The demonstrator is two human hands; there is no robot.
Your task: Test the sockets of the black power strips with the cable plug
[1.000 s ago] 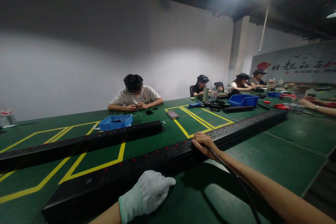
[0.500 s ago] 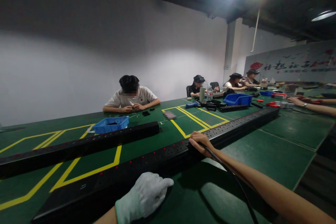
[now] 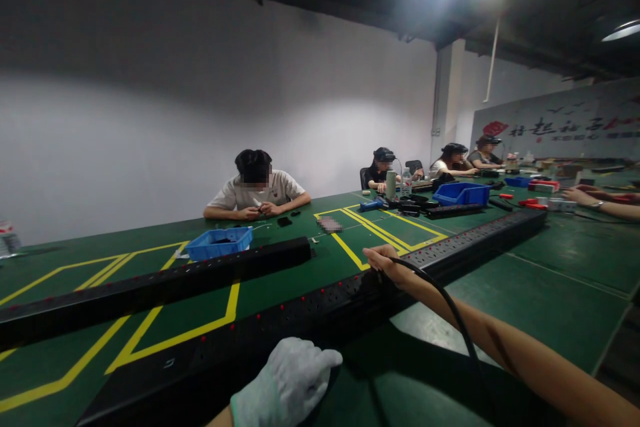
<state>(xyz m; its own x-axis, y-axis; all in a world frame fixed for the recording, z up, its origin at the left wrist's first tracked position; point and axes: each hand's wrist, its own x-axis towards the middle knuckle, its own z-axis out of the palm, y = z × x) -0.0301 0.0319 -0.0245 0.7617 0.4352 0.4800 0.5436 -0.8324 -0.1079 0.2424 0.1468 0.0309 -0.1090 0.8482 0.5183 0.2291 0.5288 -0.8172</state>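
Right hand [image 3: 389, 265], centre: grip closed round black cable [image 3: 453, 303], at power strip [image 3: 295, 320]. Left hand [image 3: 295, 377], gloved: grip unclear. Blue bin [image 3: 220, 245], left.

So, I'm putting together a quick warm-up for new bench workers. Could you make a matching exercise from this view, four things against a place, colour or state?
Things:
1. left hand
2. right hand
3. light blue tray
4. yellow tape

Place or state:
A. just behind the farther power strip
B. bare, with the black cable running back along its arm
C. laid out as lines on the green table
D. wearing a pale glove

Right pairs: 1-D, 2-B, 3-A, 4-C
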